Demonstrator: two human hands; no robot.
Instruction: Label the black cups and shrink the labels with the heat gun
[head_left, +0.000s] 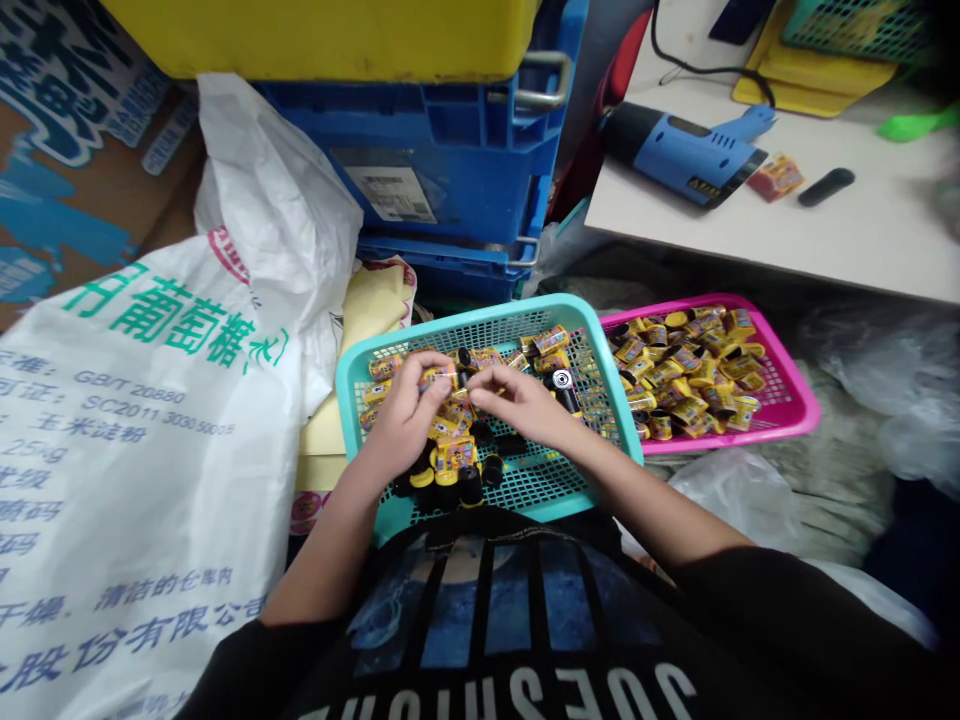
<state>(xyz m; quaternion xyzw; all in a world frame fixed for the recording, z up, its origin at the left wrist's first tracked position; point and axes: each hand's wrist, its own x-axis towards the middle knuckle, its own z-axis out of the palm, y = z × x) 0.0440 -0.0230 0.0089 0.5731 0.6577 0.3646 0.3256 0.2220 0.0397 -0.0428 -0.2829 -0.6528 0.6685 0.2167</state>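
Note:
Over the turquoise basket [349,400], my left hand [409,415] is closed, thumb and forefinger pinching a small yellow-labelled cylinder [441,377] with a dark end. My right hand [521,400] faces it, thumb and fingertips pinched together close to that dark end. What those right fingertips hold, if anything, is too small to tell. Below the hands lie several black cylinders [470,485] and a printed yellow sleeve [456,455]. More yellow-labelled cylinders [551,345] rest along the basket's far side, and a black one with a white ringed end [564,388] lies near my right wrist.
Beside the basket, a pink basket [802,405] holds many yellow printed sleeves [675,370]. A blue heat gun [690,155] lies on the white table [840,240] with a black cylinder [826,187]. Stacked blue crates [450,150] stand ahead; a white printed sack [150,430] is at left.

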